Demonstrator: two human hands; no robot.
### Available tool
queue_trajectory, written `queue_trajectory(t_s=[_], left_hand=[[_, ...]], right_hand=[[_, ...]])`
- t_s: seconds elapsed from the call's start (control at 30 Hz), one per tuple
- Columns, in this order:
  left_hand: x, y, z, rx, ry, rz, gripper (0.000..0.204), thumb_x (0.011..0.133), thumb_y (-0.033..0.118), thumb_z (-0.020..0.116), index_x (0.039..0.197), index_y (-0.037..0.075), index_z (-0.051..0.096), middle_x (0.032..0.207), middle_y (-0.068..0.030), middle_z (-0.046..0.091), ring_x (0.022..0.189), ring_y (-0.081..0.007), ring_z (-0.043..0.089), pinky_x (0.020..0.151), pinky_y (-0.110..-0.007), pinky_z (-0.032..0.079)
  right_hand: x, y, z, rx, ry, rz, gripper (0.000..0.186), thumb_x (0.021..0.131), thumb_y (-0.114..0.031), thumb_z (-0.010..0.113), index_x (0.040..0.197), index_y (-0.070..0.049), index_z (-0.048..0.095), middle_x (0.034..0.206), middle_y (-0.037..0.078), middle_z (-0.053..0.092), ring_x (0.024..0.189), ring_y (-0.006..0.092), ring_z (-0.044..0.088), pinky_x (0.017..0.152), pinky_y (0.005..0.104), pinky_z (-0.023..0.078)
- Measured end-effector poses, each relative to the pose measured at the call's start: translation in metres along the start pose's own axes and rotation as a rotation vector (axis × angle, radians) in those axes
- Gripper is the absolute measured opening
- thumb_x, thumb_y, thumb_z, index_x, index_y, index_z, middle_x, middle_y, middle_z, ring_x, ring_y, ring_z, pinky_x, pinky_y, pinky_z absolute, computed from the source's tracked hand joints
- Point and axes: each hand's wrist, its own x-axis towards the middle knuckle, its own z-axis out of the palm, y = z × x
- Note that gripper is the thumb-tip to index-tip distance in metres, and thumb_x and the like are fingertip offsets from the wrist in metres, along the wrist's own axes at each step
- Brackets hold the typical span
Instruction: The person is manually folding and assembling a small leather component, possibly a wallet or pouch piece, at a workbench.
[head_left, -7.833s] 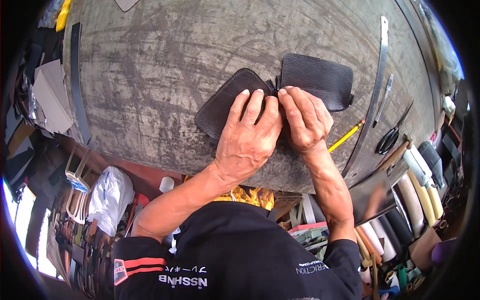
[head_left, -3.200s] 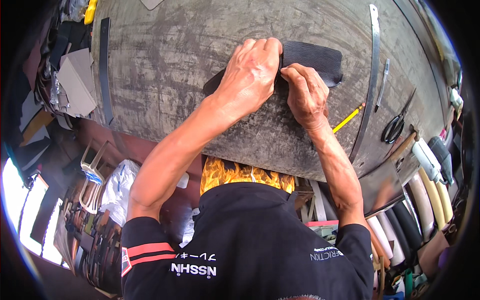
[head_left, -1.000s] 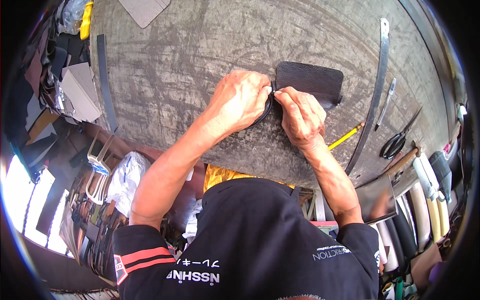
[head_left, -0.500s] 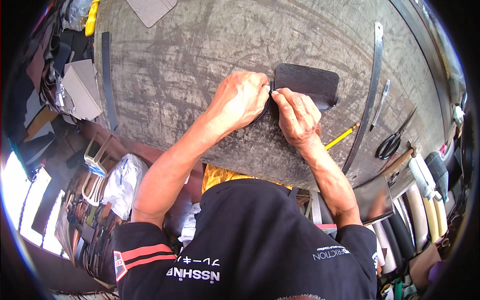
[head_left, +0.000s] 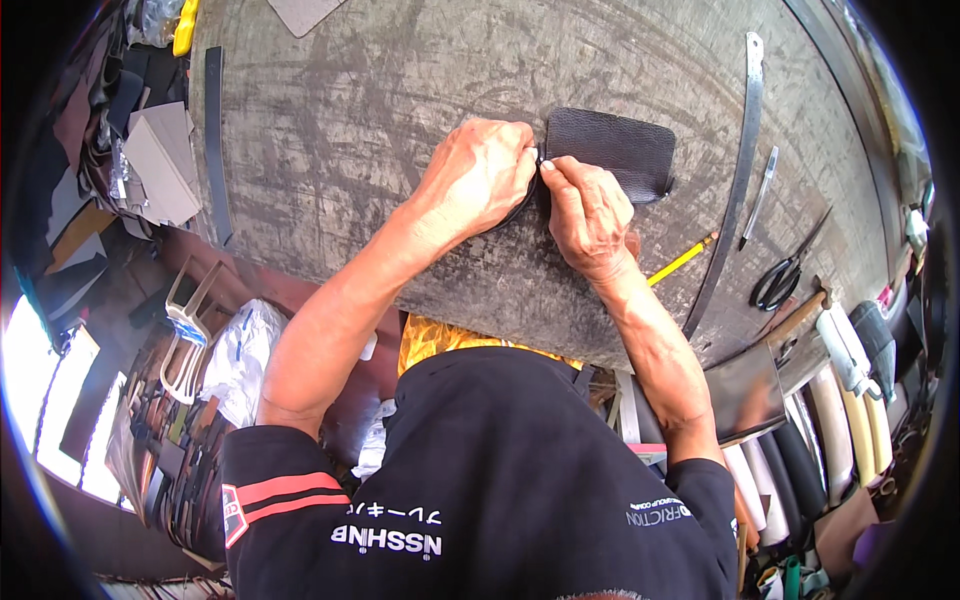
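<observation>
My left hand [head_left: 483,178] is closed, with its thumb and fingertips pinching the edge of a black leather piece [head_left: 517,212]. Most of that piece is hidden beneath the hand. Against the same edge, my right hand [head_left: 590,212] has its thumb and forefinger pressed together, nearly meeting the left fingertips. A dark, grained leather panel [head_left: 612,152] with rounded corners lies flat just beyond the right hand. Whether the panel and the held piece are joined cannot be made out.
Right of my hands lie a yellow pencil-like stick [head_left: 682,258], a long metal ruler [head_left: 738,170], a pen [head_left: 760,198], black-handled scissors [head_left: 776,286] and a hammer [head_left: 800,322]. Another dark strip [head_left: 214,145] and stacked leather scraps [head_left: 160,165] sit at the left of the worktable [head_left: 340,130].
The whole view has shifted slightly, so the table and hands sit higher in it. Both hands keep their pinch at the leather edge, with almost no movement relative to the panel.
</observation>
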Motion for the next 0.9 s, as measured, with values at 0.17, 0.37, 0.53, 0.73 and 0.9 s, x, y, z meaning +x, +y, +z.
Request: queue_trajectory(t_s=[0.17, 0.37, 0.53, 0.73, 0.9], left_hand=[[-0.002, 0.000, -0.001, 0.012, 0.032, 0.041, 0.021, 0.091, 0.017, 0.059, 0.091, -0.003, 0.064, 0.080, -0.0224, 0.065, 0.079, -0.0399, 0.064, 0.071, -0.045, 0.050], [-0.001, -0.001, -0.002, -0.014, 0.021, 0.035, 0.021, 0.090, 0.017, 0.059, 0.091, -0.003, 0.065, 0.082, -0.0229, 0.065, 0.080, -0.0392, 0.065, 0.071, -0.044, 0.050], [0.001, -0.003, -0.002, -0.010, 0.001, 0.024, 0.022, 0.090, 0.018, 0.059, 0.092, -0.004, 0.066, 0.081, -0.0227, 0.065, 0.078, -0.0391, 0.065, 0.070, -0.044, 0.050], [0.001, 0.002, -0.006, -0.001, -0.018, -0.018, 0.022, 0.089, 0.018, 0.063, 0.091, -0.004, 0.064, 0.079, -0.0229, 0.064, 0.074, -0.0383, 0.065, 0.067, -0.043, 0.050], [-0.001, 0.012, -0.008, -0.054, 0.102, -0.033, 0.024, 0.084, 0.012, 0.071, 0.094, -0.002, 0.054, 0.075, -0.0206, 0.061, 0.072, -0.0383, 0.064, 0.065, -0.043, 0.049]], right_hand=[[0.000, 0.001, -0.001, 0.011, -0.007, 0.002, 0.027, 0.078, -0.004, 0.067, 0.103, 0.002, 0.067, 0.101, 0.012, 0.065, 0.082, 0.0225, 0.065, 0.068, 0.0332, 0.052], [0.000, 0.002, 0.001, 0.017, -0.004, 0.011, 0.025, 0.078, -0.005, 0.067, 0.103, 0.001, 0.067, 0.101, 0.011, 0.065, 0.081, 0.0220, 0.064, 0.067, 0.0334, 0.051], [0.001, 0.001, 0.001, 0.033, -0.021, 0.027, 0.024, 0.078, -0.006, 0.067, 0.102, 0.000, 0.067, 0.101, 0.011, 0.065, 0.082, 0.0225, 0.064, 0.068, 0.0337, 0.051], [0.000, 0.001, 0.002, 0.039, -0.014, 0.044, 0.026, 0.078, -0.007, 0.067, 0.103, 0.001, 0.066, 0.101, 0.011, 0.065, 0.083, 0.0225, 0.064, 0.068, 0.0338, 0.051], [0.003, 0.001, -0.001, 0.025, -0.025, 0.021, 0.028, 0.077, -0.007, 0.066, 0.103, 0.002, 0.066, 0.102, 0.011, 0.065, 0.082, 0.0220, 0.064, 0.068, 0.0340, 0.051]])
